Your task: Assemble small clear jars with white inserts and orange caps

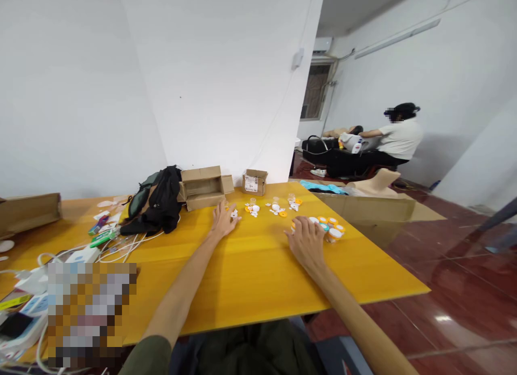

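Note:
My left hand (223, 222) reaches over the far middle of the yellow table, fingers stretched and apart, beside small white plastic pieces (234, 214). I cannot see it gripping any of them. My right hand (309, 244) rests against the near left side of a cluster of small lidded jars (334, 234). Its thumb stands away from the bent fingers, which hide part of the cluster. The jars have white, orange-rimmed and teal lids. Between the hands lie loose groups of white pieces (276, 208), an orange ring (283, 214) and small clear cups (291, 197).
An open cardboard box (202, 189) and a smaller carton (254, 182) stand by the wall. Left of them lies a black bag (159, 200). Power strips (34, 307) and white cables crowd the table's left side. A person (402, 138) sits in the room beyond.

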Demonstrator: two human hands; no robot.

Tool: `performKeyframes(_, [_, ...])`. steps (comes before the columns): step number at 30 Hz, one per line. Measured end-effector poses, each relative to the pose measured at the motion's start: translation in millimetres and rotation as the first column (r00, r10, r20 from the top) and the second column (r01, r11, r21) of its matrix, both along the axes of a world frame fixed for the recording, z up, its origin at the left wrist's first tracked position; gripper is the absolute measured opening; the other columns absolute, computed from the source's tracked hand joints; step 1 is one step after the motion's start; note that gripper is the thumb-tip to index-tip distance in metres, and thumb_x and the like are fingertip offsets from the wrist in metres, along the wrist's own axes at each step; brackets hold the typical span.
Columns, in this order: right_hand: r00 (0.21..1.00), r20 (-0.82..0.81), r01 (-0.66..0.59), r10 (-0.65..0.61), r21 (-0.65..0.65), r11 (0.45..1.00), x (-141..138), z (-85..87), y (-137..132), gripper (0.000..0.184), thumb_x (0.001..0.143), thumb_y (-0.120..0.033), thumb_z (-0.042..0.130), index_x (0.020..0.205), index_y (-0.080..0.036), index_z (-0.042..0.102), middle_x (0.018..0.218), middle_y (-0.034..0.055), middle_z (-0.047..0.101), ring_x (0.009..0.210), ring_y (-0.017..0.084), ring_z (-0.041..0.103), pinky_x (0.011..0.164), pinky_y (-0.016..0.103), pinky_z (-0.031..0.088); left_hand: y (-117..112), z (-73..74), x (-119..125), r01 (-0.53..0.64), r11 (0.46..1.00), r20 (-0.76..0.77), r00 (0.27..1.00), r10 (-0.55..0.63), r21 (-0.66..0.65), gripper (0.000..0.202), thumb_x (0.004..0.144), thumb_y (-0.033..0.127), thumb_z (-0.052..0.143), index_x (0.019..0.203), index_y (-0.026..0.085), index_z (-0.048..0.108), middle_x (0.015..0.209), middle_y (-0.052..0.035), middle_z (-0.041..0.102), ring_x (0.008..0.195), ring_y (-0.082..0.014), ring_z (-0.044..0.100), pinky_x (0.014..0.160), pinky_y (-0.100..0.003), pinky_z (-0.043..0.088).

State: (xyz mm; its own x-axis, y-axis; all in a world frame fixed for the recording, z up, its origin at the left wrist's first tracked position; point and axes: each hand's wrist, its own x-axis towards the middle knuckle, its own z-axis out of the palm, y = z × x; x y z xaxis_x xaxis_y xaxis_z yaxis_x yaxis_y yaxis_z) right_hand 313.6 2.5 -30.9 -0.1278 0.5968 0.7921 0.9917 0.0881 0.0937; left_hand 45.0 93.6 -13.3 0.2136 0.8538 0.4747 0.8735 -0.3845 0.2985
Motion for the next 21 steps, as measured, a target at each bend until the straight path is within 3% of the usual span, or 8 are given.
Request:
performKeyframes(5, [0.985, -0.02, -0.172, 0.171, -0.055, 0.984, -17, -5.4, -2, 0.028, 0.093, -0.024, 0.047, 0.117, -0.015, 0.057, 0.119, 0.0187, 0.062, 0.119, 0.03, 0.05, 0.102, 0.047, 0.029, 21, -2.2, 5, 0.044, 0.999, 0.051, 0.998, -0.046, 0.031, 0.036, 0.083, 0.039, 0.064, 0.117, 0.03, 0.066, 0.149, -0.0107, 0.039, 0.136, -0.0406, 0.032, 0.11, -0.064, 0.024])
performKeyframes(11, [0.941, -0.052, -0.338, 0.334, -0.151, 0.929, -56, -2.2, -6, 0.027, 0.095, -0.024, 0.045, 0.118, -0.018, 0.057, 0.122, 0.0162, 0.062, 0.12, 0.028, 0.05, 0.105, 0.047, 0.032, 41, -8.5, -1, 0.129, 0.991, 0.056, 0.99, -0.128, -0.024, 0.023, 0.084, 0.037, 0.06, 0.101, 0.027, 0.073, 0.134, -0.0099, 0.055, 0.133, -0.0371, 0.036, 0.108, -0.06, 0.031])
performKeyframes(17, [0.911, -0.065, -0.411, 0.406, -0.204, 0.889, -88, 8.5, -5, 0.026, 0.092, -0.024, 0.053, 0.117, -0.017, 0.057, 0.119, 0.0148, 0.063, 0.119, 0.026, 0.051, 0.105, 0.045, 0.036, 49, -9.2, -8, 0.243, 0.967, 0.042, 0.968, -0.246, 0.08, 0.021, 0.086, 0.031, 0.054, 0.095, 0.026, 0.072, 0.111, -0.01, 0.065, 0.12, -0.0309, 0.046, 0.111, -0.056, 0.031])
performKeyframes(21, [0.905, -0.053, -0.423, 0.423, -0.232, 0.876, -99, 12.1, -4, 0.025, 0.091, -0.025, 0.056, 0.114, -0.017, 0.058, 0.116, 0.0139, 0.063, 0.115, 0.026, 0.053, 0.103, 0.043, 0.039, 48, -11.6, -13, 0.259, 0.96, 0.044, 0.963, -0.265, 0.101, 0.021, 0.086, 0.034, 0.054, 0.095, 0.026, 0.071, 0.11, -0.01, 0.064, 0.118, -0.0301, 0.045, 0.111, -0.054, 0.032])
